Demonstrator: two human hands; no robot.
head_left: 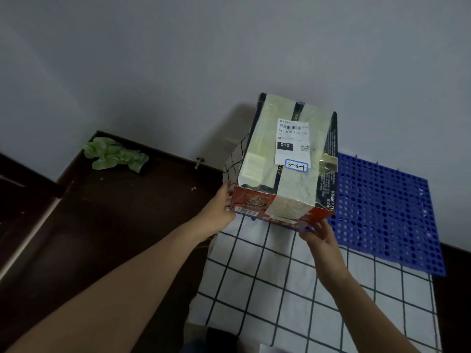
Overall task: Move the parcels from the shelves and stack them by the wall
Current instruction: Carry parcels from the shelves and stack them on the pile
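Observation:
A taped cardboard parcel (288, 161) with a white shipping label and a handwritten "3-3-1" tag sits close to the grey wall (178, 59), partly over the blue perforated pallet (382, 207). My left hand (219, 210) holds its near left lower corner, fingers hidden behind the side. At the near right lower edge my right hand (318, 235) touches the underside with its fingers. Whether the parcel rests fully on the pallet cannot be told.
A white cloth with a dark grid (267, 284) covers the floor in front of the pallet. Dark wooden floor (102, 238) lies to the left, with a crumpled green bag (114, 155) in the corner by the wall.

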